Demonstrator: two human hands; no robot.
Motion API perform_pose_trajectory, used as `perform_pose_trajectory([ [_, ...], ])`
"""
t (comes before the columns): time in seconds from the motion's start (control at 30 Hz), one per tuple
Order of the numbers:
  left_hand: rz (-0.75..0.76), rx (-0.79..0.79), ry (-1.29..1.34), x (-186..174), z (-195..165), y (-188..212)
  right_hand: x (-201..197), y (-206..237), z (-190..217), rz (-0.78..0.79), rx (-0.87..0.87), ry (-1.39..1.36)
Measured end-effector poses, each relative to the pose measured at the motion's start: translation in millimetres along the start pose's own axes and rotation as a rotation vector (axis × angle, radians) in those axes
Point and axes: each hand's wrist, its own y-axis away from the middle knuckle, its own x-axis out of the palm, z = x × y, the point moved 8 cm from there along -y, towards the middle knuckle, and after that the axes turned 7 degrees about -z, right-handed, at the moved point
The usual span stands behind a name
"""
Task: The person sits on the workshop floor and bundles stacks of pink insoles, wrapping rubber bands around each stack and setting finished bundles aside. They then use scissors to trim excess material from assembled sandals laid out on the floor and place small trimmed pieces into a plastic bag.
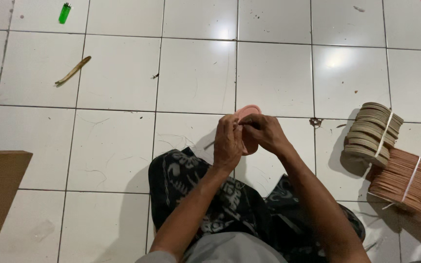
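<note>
- The left hand (228, 143) and right hand (264, 132) are together, both pinching a pink oval piece (247, 113) above the tiled floor (196, 73).
- Two tied bundles (372, 132) lie at the floor's right edge.

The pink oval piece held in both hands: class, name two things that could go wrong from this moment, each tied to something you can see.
1. Both the left hand and the right hand pinch the pink oval piece at one spot above the lap; a slip could drop it onto the tiled floor.
2. The tied bundles lie close beside the right elbow; a sideways swing might topple them.
</note>
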Motion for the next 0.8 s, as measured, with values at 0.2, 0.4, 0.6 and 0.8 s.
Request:
perform_pose_trajectory([
  [0.2, 0.071, -0.272, -0.044, 11.1, 29.9, 20.9, -0.3, 4.7, -4.3, -0.064, 0.072, -0.013],
  [0.4, 0.034, -0.243, -0.115, 13.6, 30.1, 20.1, -3.7, 20.3, 6.6, -0.263, 0.033, -0.119],
  [0.6, -0.007, -0.362, -0.115, 2.1, 31.2, 13.2, -0.1, 50.0, 30.4, -0.254, -0.092, -0.077],
  [0.8, 0.075, -0.745, 0.16, 16.3, 73.3, 18.3, 0.1, 54.7, 38.3, -0.156, -0.073, -0.164],
])
